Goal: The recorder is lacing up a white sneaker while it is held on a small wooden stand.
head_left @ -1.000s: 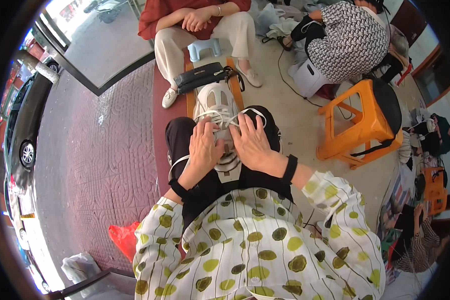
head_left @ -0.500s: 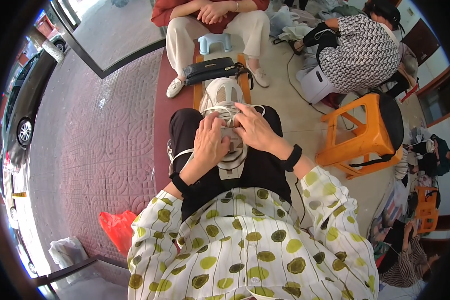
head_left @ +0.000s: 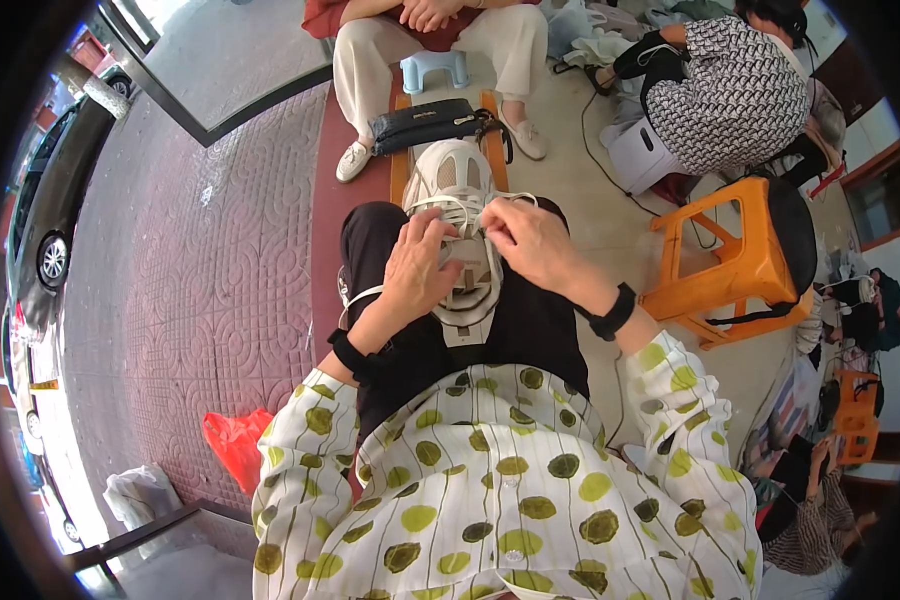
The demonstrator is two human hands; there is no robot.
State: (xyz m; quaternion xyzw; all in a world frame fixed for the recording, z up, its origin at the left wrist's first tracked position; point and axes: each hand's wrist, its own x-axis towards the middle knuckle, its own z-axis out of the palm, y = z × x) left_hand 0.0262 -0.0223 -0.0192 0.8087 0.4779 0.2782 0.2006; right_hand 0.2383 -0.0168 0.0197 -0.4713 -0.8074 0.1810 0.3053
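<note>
Shoe (head_left: 465,258), pale and chunky, sits between the knees of a seated person's black trousers (head_left: 535,325), its toe turned away from them. White laces (head_left: 458,206) cross its front, a loose length trailing out past the right hand (head_left: 538,240). That hand is curled in, thumb and forefinger close together at the right edge of the lacing; from where I stand I can't tell whether a lace is pinched there. Over the left side of the lacing, the left hand (head_left: 420,265) has its fingers half bent and its thumb spread away from them; whether it grips a lace is hidden too. Each wrist wears 1 black band (head_left: 615,312), and the person's white shirt (head_left: 510,470) is covered in green dots.

Just beyond the toe lies a black bag (head_left: 430,120). Past that, a person in white trousers (head_left: 365,70) sits with hands clasped, a small blue stool (head_left: 435,72) between their legs. To the right stands an orange stool (head_left: 735,255), near another person in a patterned top (head_left: 735,95). Out left, 1 red plastic bag (head_left: 235,445) rests by the paving (head_left: 230,270), and a dark car (head_left: 70,210) is parked farther off.
</note>
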